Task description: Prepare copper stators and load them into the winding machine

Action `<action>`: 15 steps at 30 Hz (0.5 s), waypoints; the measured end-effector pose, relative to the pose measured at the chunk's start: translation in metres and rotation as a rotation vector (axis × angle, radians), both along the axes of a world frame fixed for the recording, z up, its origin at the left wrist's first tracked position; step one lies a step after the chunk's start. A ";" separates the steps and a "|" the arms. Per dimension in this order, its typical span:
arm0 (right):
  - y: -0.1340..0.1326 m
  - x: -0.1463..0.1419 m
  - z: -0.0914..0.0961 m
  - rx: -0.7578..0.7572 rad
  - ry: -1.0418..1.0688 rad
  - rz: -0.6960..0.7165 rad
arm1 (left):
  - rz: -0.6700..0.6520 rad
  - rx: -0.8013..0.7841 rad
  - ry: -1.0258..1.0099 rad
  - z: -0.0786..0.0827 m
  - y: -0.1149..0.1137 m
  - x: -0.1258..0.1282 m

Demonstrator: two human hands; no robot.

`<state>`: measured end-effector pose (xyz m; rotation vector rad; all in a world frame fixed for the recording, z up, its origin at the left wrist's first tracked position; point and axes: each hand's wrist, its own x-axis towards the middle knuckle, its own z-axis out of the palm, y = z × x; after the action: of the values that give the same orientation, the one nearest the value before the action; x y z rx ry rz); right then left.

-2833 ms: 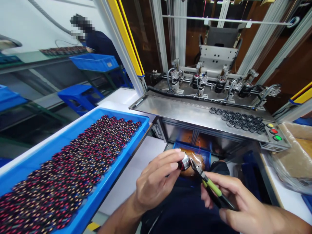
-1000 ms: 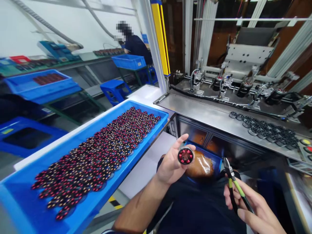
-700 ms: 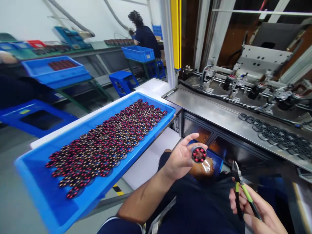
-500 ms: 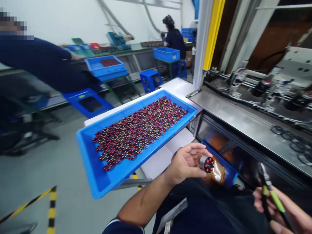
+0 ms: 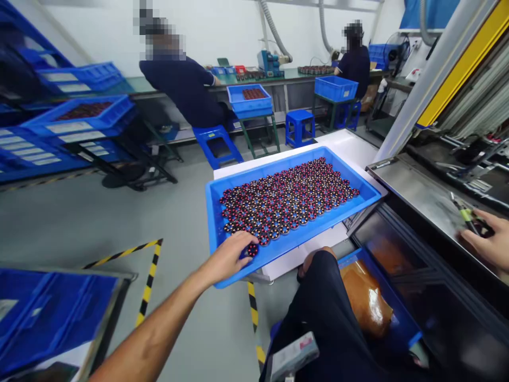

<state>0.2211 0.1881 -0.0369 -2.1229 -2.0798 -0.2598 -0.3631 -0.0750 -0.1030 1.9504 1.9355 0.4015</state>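
My left hand (image 5: 233,255) reaches into the near left corner of a blue tray (image 5: 296,236). Between its thumb and fingers is a small round motor stator (image 5: 252,250), dark with a ring of red spots. Several rows of similar stators (image 5: 286,204) stand packed together in the tray, with red or pale spots on top. At the right edge, my right hand (image 5: 491,239) is closed around pliers (image 5: 469,216) with green and black handles. Their jaws point up and left, over the metal machine bench; part of this hand is cut off by the frame.
The tray rests on a white table (image 5: 345,139) beside the metal bench (image 5: 421,185). Below, a blue bin (image 5: 413,318) holds an amber plastic bag (image 5: 363,297). Two people sit at the far workbench, with blue stools (image 5: 300,127) and trays nearby. A yellow machine post (image 5: 457,63) stands right.
My left hand has carried the stator from in front of my lap into the tray's near left corner. The view has swung left. The pliers remain in my right hand, now over the bench.
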 end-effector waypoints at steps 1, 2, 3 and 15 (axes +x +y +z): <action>0.006 -0.006 -0.002 -0.012 -0.008 0.013 | -0.007 -0.012 0.002 -0.004 0.003 -0.002; 0.008 -0.013 -0.005 -0.006 -0.004 0.038 | -0.008 -0.016 0.000 -0.008 0.005 -0.003; 0.008 -0.018 -0.006 0.025 0.001 0.070 | -0.009 -0.019 0.004 -0.010 0.008 -0.004; -0.099 0.014 0.037 0.303 0.012 0.236 | -0.041 0.179 0.046 -0.028 0.013 -0.029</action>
<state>0.2346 0.0887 0.0001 -1.6876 -2.1034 -0.4934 -0.3918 -0.0623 -0.1306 2.1247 1.9428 0.5405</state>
